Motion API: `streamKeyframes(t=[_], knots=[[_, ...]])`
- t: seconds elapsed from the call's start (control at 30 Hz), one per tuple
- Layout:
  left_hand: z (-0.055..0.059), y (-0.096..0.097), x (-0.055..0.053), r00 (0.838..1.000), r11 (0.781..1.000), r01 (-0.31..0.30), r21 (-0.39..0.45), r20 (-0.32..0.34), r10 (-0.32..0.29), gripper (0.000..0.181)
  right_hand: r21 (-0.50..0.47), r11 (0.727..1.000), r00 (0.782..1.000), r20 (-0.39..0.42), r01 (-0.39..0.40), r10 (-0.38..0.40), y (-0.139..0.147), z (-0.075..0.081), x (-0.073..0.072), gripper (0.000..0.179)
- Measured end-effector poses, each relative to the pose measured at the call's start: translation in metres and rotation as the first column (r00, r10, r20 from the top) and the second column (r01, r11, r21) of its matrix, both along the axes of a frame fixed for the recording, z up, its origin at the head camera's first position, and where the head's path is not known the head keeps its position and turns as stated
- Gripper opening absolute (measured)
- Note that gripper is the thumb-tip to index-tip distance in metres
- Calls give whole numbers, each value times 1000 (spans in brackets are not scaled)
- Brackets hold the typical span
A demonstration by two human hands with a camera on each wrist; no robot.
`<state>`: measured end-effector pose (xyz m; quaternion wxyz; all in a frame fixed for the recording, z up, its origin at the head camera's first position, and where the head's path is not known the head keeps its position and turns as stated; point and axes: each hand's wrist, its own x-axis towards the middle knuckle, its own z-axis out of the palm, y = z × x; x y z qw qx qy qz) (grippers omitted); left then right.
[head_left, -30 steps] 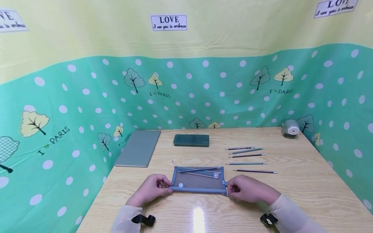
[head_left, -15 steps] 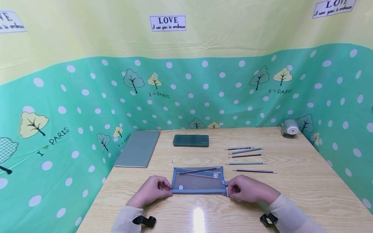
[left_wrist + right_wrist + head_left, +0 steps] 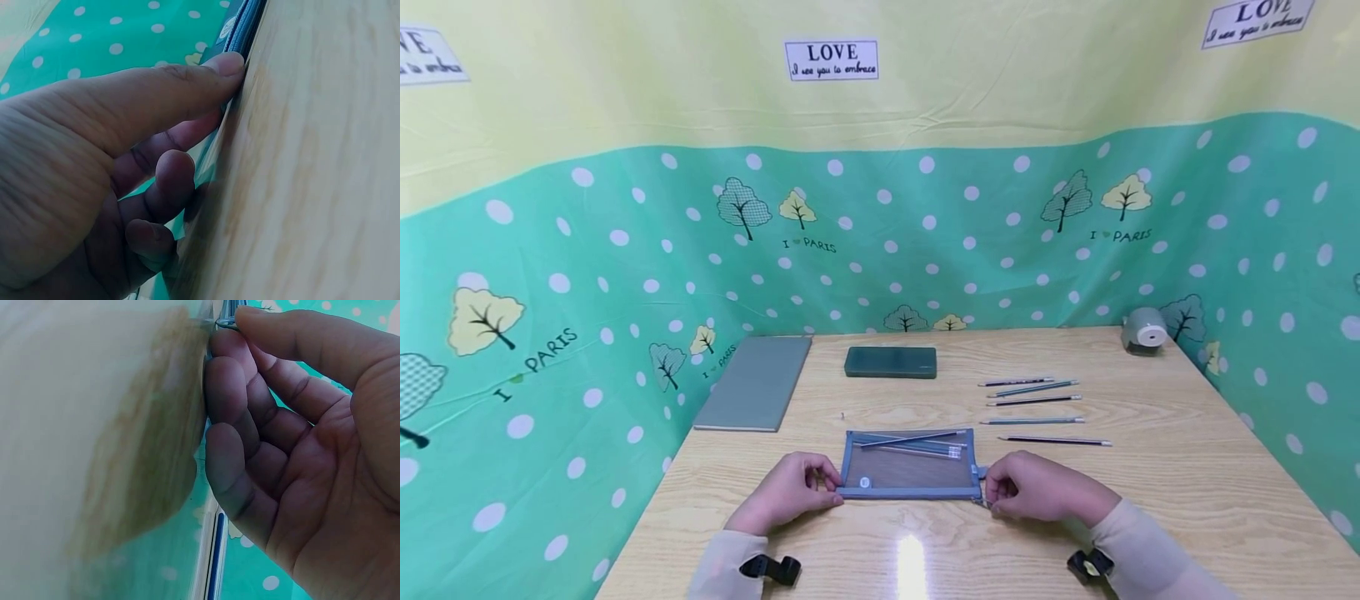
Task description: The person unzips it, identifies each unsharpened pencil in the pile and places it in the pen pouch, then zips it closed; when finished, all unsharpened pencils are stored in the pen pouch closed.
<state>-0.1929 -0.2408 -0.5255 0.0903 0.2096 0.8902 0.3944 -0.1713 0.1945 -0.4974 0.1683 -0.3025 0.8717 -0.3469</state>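
Observation:
A blue-edged mesh zip pouch lies flat before me, with several pencils showing through it. Its zip runs along the near edge and looks closed. My left hand pinches the pouch's near left corner between thumb and forefinger; in the left wrist view the thumb presses beside the blue zip. At the opposite end, my right hand pinches the small zip pull. The right wrist view shows thumb and forefinger meeting on that metal pull, other fingers curled.
Several loose pencils lie right of the pouch. Behind it sits a dark green case. A grey notebook is at the left, and a pencil sharpener stands at the far right corner. A patterned curtain borders the table.
The pouch's near left corner has come slightly toward me, so its near edge lies straighter. Both hands keep their hold and hardly move.

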Motion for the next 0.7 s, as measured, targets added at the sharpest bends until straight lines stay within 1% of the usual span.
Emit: streamKeyframes(t=[0.3,0.43,0.5,0.6,0.7], knots=[[2,-2,-1,1000,1000,8,13,16,-8,19,9,1000,1000,6,2,-2,0,1,-1,21],[3,-3,-1,1000,999,13,34,24,-14,22,-1,1000,1000,30,6,-6,2,4,-1,17],[3,-3,-1,1000,999,13,44,18,-14,22,0,1000,1000,23,18,-18,6,6,-2,15],[5,-3,-3,1000,999,1,52,-13,0,19,1,999,999,-14,45,-45,13,11,-3,12],[7,-3,-5,995,999,-35,29,-92,38,13,-17,996,994,-65,90,-91,23,14,-6,9]])
